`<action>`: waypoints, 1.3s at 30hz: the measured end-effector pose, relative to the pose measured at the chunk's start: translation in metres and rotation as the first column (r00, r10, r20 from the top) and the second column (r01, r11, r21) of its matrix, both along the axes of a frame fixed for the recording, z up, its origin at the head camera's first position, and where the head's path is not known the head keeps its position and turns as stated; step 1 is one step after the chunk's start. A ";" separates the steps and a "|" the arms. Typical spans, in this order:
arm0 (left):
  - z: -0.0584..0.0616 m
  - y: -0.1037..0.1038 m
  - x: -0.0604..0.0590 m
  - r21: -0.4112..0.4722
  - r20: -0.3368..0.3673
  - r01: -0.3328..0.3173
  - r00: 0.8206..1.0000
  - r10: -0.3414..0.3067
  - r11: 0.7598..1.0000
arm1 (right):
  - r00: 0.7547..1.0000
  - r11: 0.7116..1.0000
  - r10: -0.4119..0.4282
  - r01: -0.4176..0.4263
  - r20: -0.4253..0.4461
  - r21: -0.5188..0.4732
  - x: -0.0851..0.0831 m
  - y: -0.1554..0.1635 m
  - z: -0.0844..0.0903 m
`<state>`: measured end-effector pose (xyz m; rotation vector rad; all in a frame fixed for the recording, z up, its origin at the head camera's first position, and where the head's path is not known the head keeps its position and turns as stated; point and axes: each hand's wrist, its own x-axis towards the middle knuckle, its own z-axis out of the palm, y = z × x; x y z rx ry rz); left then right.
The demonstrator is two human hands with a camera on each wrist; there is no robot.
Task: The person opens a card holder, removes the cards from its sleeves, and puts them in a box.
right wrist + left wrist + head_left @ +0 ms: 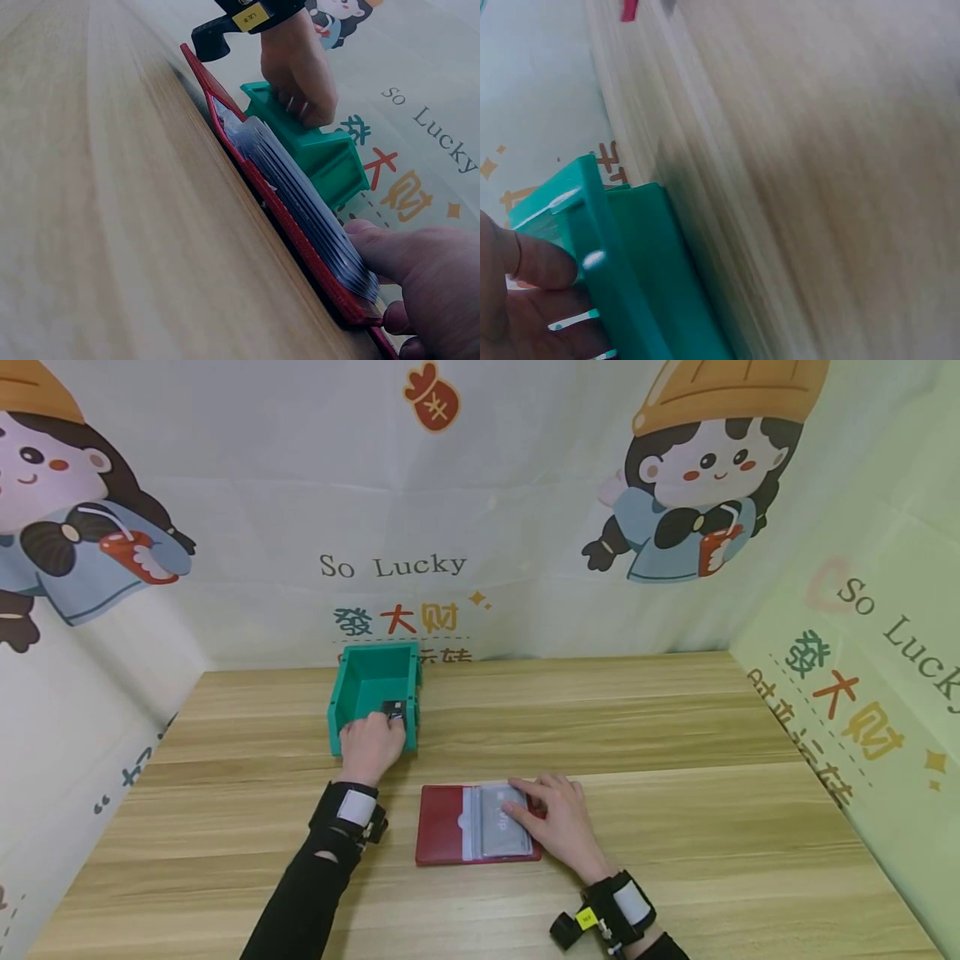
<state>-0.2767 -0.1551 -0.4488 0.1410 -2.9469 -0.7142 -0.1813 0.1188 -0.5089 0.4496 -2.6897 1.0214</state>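
My left hand (372, 745) reaches over the near edge of a green plastic bin (334, 710), its fingers curled down inside. At its fingertips a small black card (393, 708) with light print shows, and the hand seems to pinch it; the left wrist view hides the card. A red card holder (439, 827) lies open on the table, with a stack of clear sleeves (501, 835) on its right half. My right hand (558, 822) grips its right side. The right thumb presses on the sleeves (300, 187), and other fingers curl at the cover's edge.
The wooden table (675, 760) carries the bin at the back left and the card holder nearer the front. Printed cloth walls (525, 610) enclose its back and sides. Each wrist wears a black strap with a camera.
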 end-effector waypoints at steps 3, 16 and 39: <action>0.001 0.001 0.004 0.017 -0.133 0.001 0.991 0.001 1.000 | 1.000 1.000 -0.001 0.001 -0.001 0.003 0.000 0.000 0.000; 0.016 0.037 0.063 0.145 -0.362 0.253 0.913 -0.187 0.957 | 1.000 0.999 0.015 -0.014 -0.026 0.035 0.000 0.001 -0.001; -0.020 0.056 0.096 0.326 0.039 0.469 0.861 -0.507 0.821 | 1.000 1.000 -0.003 0.003 0.010 0.018 0.000 -0.001 -0.001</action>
